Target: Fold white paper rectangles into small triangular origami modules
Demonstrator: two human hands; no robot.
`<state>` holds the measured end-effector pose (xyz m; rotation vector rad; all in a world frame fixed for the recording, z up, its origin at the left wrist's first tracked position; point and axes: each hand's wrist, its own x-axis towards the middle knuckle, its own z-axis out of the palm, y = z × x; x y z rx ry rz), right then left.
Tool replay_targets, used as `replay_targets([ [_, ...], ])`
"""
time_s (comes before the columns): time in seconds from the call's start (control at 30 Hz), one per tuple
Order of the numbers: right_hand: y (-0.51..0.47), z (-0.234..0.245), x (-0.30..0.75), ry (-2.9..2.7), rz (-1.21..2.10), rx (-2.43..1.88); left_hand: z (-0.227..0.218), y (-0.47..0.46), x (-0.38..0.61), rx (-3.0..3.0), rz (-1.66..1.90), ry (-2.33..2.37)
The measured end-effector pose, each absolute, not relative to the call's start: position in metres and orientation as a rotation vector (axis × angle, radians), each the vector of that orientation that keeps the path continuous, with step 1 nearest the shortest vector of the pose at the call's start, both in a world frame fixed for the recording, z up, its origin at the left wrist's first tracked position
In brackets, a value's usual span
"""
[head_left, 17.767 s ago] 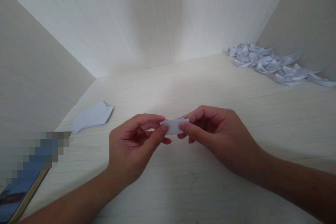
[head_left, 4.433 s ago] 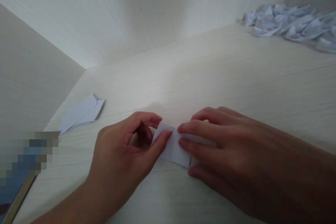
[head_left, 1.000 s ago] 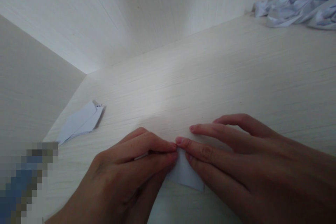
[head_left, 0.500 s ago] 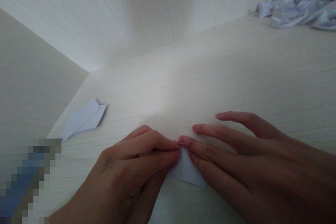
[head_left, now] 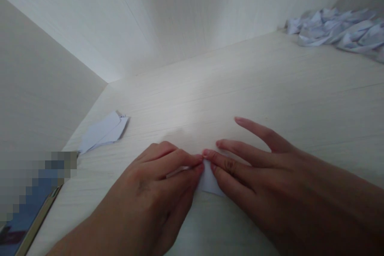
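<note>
A small white piece of paper (head_left: 211,184) lies on the pale wood-grain surface between my hands, partly covered by fingers. My left hand (head_left: 159,192) is closed, its fingertips pinched together at the paper's upper left edge. From the other side, my right hand (head_left: 270,176) has its thumb and index finger closed on the same paper near its top. The fingertips of both hands almost meet there. The other right fingers stretch out above the surface, apart from the paper.
A stack of cut white paper pieces (head_left: 103,132) lies at the left. Folded white paper strips (head_left: 336,32) are heaped at the back right. A blue book-like object (head_left: 33,208), partly pixelated, sits at the lower left. Pale panels (head_left: 180,8) rise behind and at the left.
The camera view has shifted slightly, so the folded paper heap appears lower. Both hands stay at the paper, less of which shows, and an outer right finger is stretched farther out.
</note>
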<state>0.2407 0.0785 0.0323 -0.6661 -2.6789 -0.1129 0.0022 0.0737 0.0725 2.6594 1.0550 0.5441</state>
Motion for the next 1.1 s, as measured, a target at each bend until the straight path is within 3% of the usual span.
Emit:
replay_targets([
  [0.5, 0.092, 0.045, 0.237, -2.824, -0.210, -0.617, 0.047, 0.025, -0.020, 2.813, 0.456, 1.243],
  [0.87, 0.059, 0.056, 0.204, -2.860, -0.401, -0.823, 0.036, 0.032, -0.023, 2.833, 0.515, 1.273],
  [1.1, 0.067, 0.052, 0.218, -2.760, -0.156, -1.087, 0.031, 0.040, -0.027, 2.837, 0.444, 1.295],
])
